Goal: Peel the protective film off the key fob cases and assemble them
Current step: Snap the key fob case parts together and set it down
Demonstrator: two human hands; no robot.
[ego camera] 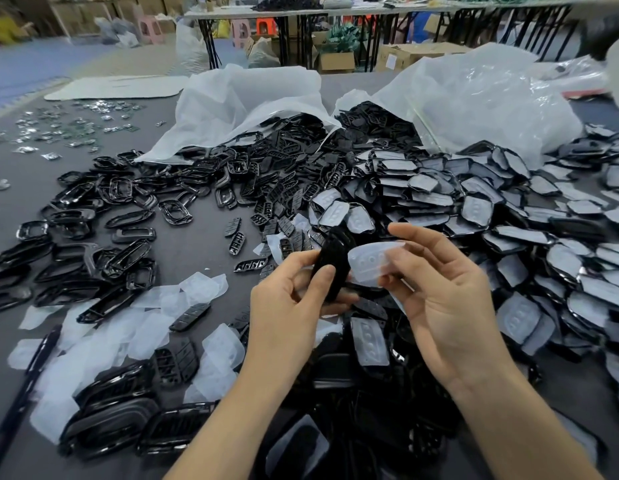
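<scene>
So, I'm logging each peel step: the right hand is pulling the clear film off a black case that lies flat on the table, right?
Not quite. The right hand does pull the clear film off a black case, but that case does not lie on the table: the left hand holds it up above the pile. The head view shows this.

Two hands (284, 306) (450, 306), two white bags (232, 109) (474, 98), one pen (27, 375); uncountable black cases (121, 188), films (204, 285).
</scene>
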